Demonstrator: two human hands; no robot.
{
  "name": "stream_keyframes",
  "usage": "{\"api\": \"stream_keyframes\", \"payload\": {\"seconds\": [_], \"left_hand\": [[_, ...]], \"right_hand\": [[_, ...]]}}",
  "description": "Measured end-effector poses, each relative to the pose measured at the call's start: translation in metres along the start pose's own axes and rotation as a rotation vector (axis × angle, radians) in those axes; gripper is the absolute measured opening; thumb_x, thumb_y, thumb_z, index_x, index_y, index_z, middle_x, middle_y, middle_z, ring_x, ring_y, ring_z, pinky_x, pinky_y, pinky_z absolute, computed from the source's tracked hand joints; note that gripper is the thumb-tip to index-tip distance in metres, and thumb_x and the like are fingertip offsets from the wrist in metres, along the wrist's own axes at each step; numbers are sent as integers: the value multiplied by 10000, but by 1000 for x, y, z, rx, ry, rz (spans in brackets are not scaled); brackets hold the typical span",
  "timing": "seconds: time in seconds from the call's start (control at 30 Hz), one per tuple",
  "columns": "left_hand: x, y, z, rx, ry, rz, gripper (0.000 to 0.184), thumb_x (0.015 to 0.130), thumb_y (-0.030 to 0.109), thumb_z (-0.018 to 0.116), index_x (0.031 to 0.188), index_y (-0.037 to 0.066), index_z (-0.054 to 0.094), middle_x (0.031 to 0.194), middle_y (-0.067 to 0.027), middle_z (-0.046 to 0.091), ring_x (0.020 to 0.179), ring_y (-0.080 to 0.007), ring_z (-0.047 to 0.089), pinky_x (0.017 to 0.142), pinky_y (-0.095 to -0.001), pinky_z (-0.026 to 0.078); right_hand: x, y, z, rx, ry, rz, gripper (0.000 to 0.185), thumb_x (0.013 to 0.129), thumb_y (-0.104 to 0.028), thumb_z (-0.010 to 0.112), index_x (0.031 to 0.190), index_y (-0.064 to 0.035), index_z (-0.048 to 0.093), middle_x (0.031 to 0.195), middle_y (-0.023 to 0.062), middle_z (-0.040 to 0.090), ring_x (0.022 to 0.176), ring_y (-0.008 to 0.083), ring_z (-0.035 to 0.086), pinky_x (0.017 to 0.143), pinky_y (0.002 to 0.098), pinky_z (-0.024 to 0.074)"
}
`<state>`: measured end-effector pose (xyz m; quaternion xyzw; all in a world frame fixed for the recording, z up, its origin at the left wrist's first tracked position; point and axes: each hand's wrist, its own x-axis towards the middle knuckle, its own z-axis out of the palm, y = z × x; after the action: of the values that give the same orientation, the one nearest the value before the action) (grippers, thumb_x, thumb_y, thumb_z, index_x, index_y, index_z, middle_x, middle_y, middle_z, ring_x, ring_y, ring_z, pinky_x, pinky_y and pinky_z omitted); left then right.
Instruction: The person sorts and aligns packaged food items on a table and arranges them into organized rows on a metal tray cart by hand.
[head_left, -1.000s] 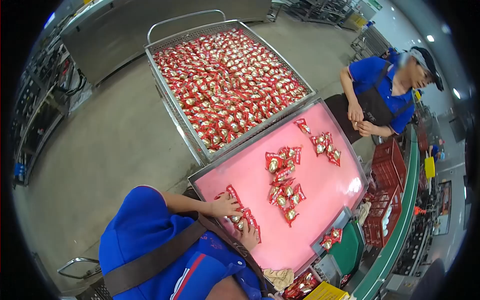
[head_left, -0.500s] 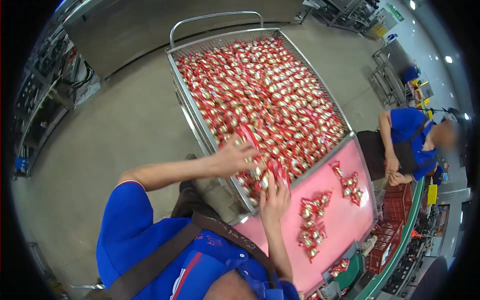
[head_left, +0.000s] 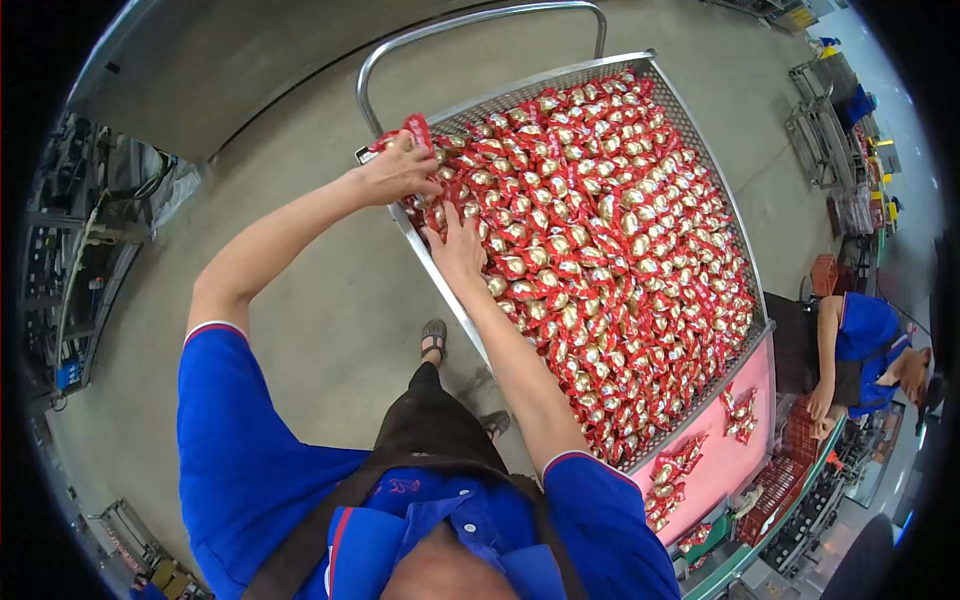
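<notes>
Red-and-gold wrapped packets fill a wheeled metal tray with perforated walls. At the tray's far left corner, my left hand is closed round some red packets that stick up past its fingers. Just to its right and nearer me, my right hand rests at the left rim with fingers against the same group of packets. The fingertips of both hands are partly hidden among the wrappers. More packets lie in small groups on the pink tabletop at the lower right.
A co-worker in a blue shirt stands at the right beside the pink table. Red crates and a green conveyor edge are at the lower right. Metal racks stand on the left. The tray's curved handle rises behind it.
Both hands have moved from the pink table over the tray to its far left corner, carrying packets. The view has shifted towards the tray, and the table now sits lower right.
</notes>
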<state>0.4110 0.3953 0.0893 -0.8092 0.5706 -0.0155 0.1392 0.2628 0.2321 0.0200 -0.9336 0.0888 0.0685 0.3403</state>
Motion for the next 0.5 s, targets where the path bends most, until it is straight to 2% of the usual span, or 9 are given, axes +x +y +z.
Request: {"api": "stream_keyframes", "payload": {"seconds": [0.07, 0.13, 0.23, 0.27, 0.37, 0.4, 0.43, 0.47, 0.5], "left_hand": [[14, -5, 20, -32, -58, 79, 491, 838, 194, 751, 1267, 425, 695, 1182, 15, 621, 1210, -211, 537, 1039, -544, 377], [24, -9, 38, -142, -206, 160, 530, 819, 166, 748, 1257, 461, 701, 1204, 7, 604, 1208, -232, 536, 1043, -580, 369], [26, -26, 63, -541, -413, 51, 604, 797, 148, 737, 1315, 453, 683, 1264, -13, 579, 1233, -281, 524, 1064, -589, 371], [29, -33, 72, -684, -530, 12, 695, 759, 155, 729, 1390, 437, 646, 1397, -46, 540, 1282, -351, 493, 1090, -572, 380], [41, -48, 88, -963, -732, 34, 731, 753, 193, 719, 1443, 408, 611, 1534, -63, 467, 1343, -382, 444, 1094, -529, 399], [49, -51, 88, -940, -791, 65, 712, 774, 238, 703, 1474, 318, 600, 1520, -119, 521, 1268, -353, 541, 1016, -481, 473], [57, -54, 107, -1028, -860, 121, 670, 800, 248, 681, 1466, 239, 610, 1351, -176, 652, 1104, -287, 648, 894, -430, 536], [51, -49, 112, -1019, -710, 88, 597, 841, 281, 699, 1428, 195, 637, 1109, -195, 739, 904, -257, 691, 791, -402, 558], [53, -44, 111, -891, -679, 76, 461, 896, 311, 713, 1340, 189, 702, 1011, -152, 760, 854, -247, 690, 783, -395, 556]], "right_hand": [[10, 8, 6, -22, -43, 54, 670, 932, -459, 705, 1507, -195, 484, 1244, 220, 581, 1133, 432, 625, 893, 577, 518], [16, 24, 3, 111, -319, 34, 611, 990, -398, 629, 1532, -154, 485, 1324, 236, 585, 1175, 422, 617, 973, 522, 496], [22, 36, 4, 134, -379, -82, 566, 1005, -321, 606, 1526, -130, 494, 1330, 238, 586, 1191, 410, 615, 988, 501, 498], [18, 32, 0, 130, -357, -148, 562, 1009, -290, 606, 1530, -119, 481, 1328, 231, 584, 1183, 415, 617, 992, 502, 499], [8, 26, 1, 38, -281, -132, 573, 1003, -318, 625, 1541, -201, 467, 1322, 163, 583, 1195, 378, 612, 940, 536, 508], [9, 30, 1, 54, -297, -127, 554, 1008, -336, 609, 1537, -244, 472, 1337, 160, 575, 1229, 354, 595, 936, 541, 509], [5, 33, 4, 56, -270, -126, 549, 1010, -348, 600, 1536, -253, 474, 1363, 174, 566, 1244, 367, 581, 963, 522, 508], [1, 32, 6, 49, -242, -116, 565, 997, -335, 616, 1537, -250, 475, 1380, 197, 564, 1246, 394, 572, 1001, 505, 502], [3, 48, 31, 105, -149, -203, 583, 981, -316, 624, 1538, -230, 476, 1379, 211, 569, 1250, 410, 567, 1020, 497, 500]]}}
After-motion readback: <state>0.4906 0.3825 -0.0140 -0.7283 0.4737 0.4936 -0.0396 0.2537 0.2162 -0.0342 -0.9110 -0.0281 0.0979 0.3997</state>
